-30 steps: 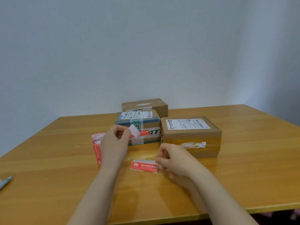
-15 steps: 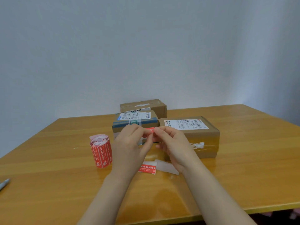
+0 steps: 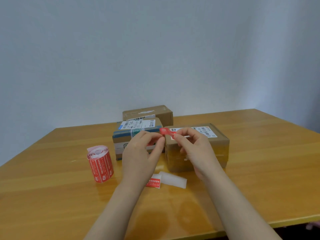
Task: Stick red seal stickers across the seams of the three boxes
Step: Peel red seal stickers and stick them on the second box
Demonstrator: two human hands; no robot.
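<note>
We see the left hand [image 3: 140, 153] and right hand [image 3: 195, 149] pinching one red seal sticker [image 3: 165, 132] between them, above boxes [image 3: 216, 149] near the table [image 3: 52, 187]'s far edge.

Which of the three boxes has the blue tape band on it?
The front left box, just behind the left hand. The rear box and the right box are brown cardboard with no blue on them.

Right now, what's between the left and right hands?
Head view: one red seal sticker, pinched at its ends by the left hand and the right hand.
</note>
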